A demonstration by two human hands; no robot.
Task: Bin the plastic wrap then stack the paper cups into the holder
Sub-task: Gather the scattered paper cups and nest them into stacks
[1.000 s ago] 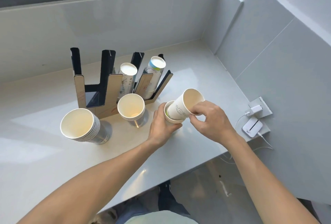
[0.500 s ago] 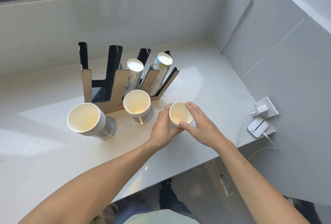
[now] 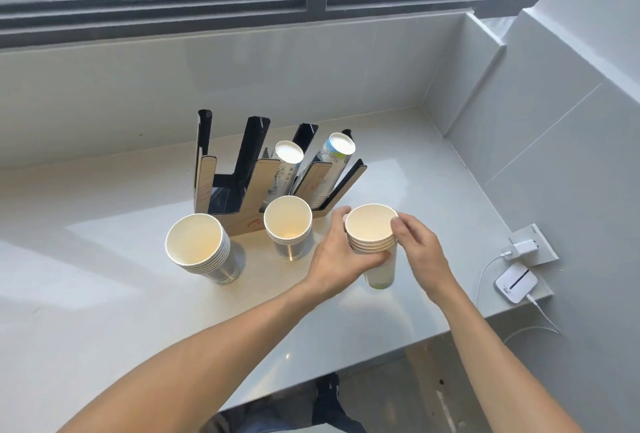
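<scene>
A short stack of white paper cups (image 3: 372, 235) is held upright above the counter, mouth up. My left hand (image 3: 337, 256) wraps its left side below the rims. My right hand (image 3: 419, 252) touches the top rim with its fingertips on the right. Two more cup stacks stand on the counter: a tall one (image 3: 201, 247) at the left and a smaller one (image 3: 288, 226) in the middle. The black-and-wood cup holder (image 3: 239, 186) stands behind them, with two inverted cup stacks (image 3: 332, 162) in its right slots and its left slots bare. No plastic wrap is visible.
The grey counter (image 3: 104, 294) ends in a front edge near my arms. A tiled wall rises on the right, with a white charger in a socket (image 3: 524, 247) and a small white device (image 3: 516, 283) with cables by the corner. A window sill runs along the back.
The single cup in my right hand went down into the stack. Both hands then lifted the stack off the counter. The camera tilted up toward the window.
</scene>
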